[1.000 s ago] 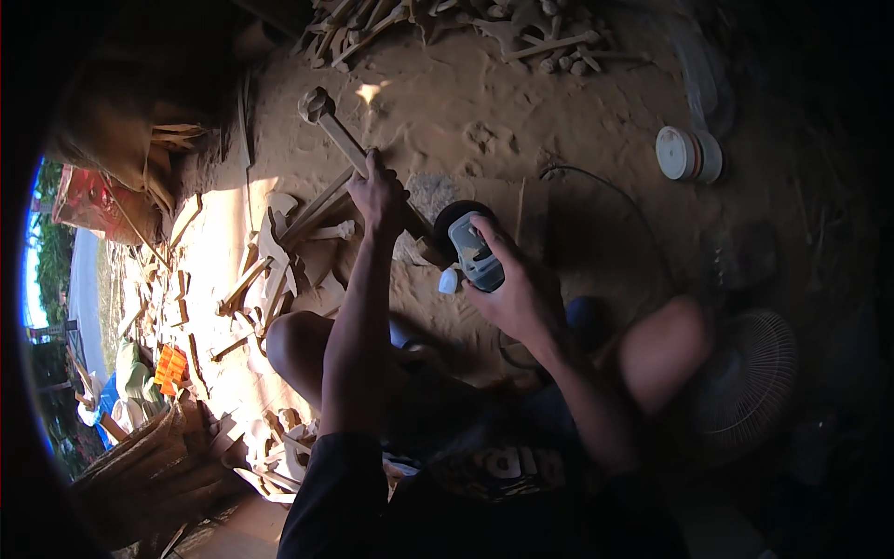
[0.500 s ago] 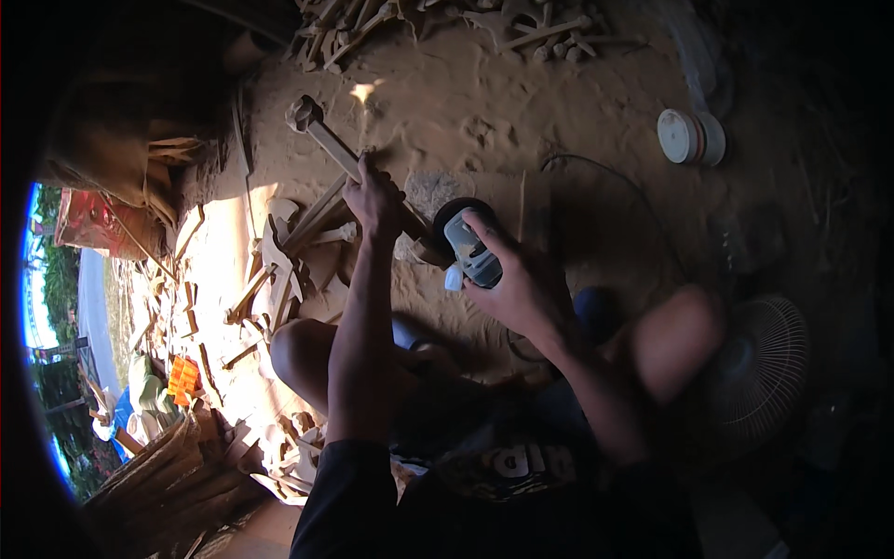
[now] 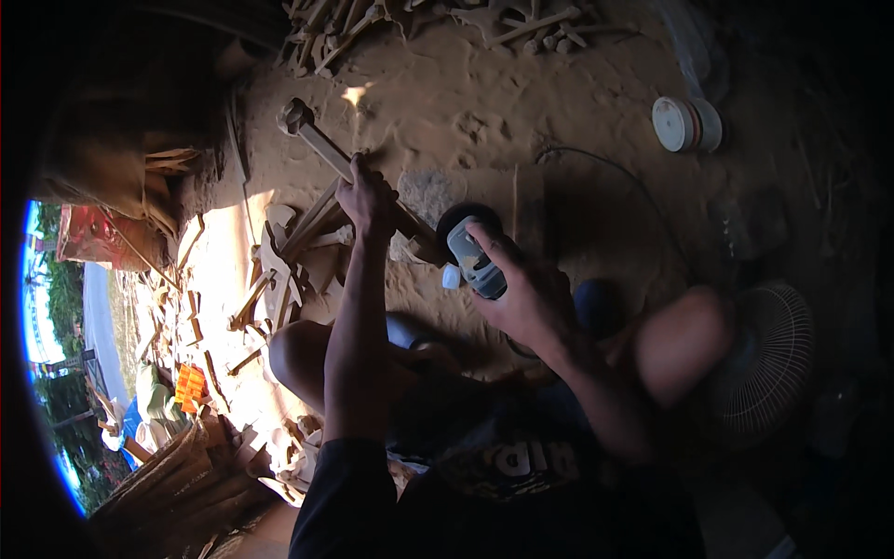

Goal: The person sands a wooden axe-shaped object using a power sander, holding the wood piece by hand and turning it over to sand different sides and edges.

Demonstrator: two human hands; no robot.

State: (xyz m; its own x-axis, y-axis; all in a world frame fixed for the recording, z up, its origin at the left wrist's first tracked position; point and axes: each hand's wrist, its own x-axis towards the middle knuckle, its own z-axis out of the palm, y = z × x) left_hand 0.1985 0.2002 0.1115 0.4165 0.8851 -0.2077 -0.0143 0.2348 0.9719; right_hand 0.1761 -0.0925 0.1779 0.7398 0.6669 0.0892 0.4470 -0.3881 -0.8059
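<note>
My left hand [image 3: 368,197] is closed around the middle of a long squared wooden piece [image 3: 326,149]. Its far end, up and to the left, widens into a knobbed block. The near end slants down toward a handheld grinder [image 3: 473,253] with a dark round disc, which my right hand [image 3: 529,296] grips from above. The disc lies right beside the wood's near end; whether they touch I cannot tell. A small white piece [image 3: 451,277] shows at the grinder's left side. Under the wood is a pale, rough stone-like block [image 3: 426,191].
Loose carved wooden pieces [image 3: 277,256] lie in sunlight on the left. More wooden pieces [image 3: 535,28] are heaped at the far side. A white tub [image 3: 678,125] rests on the sandy ground, a dark cable [image 3: 619,172] curves across it, and a fan [image 3: 768,359] stands by my right knee.
The grinder and my right hand have shifted slightly right and down. My left hand keeps its hold on the wood, whose far end sits slightly farther left in view.
</note>
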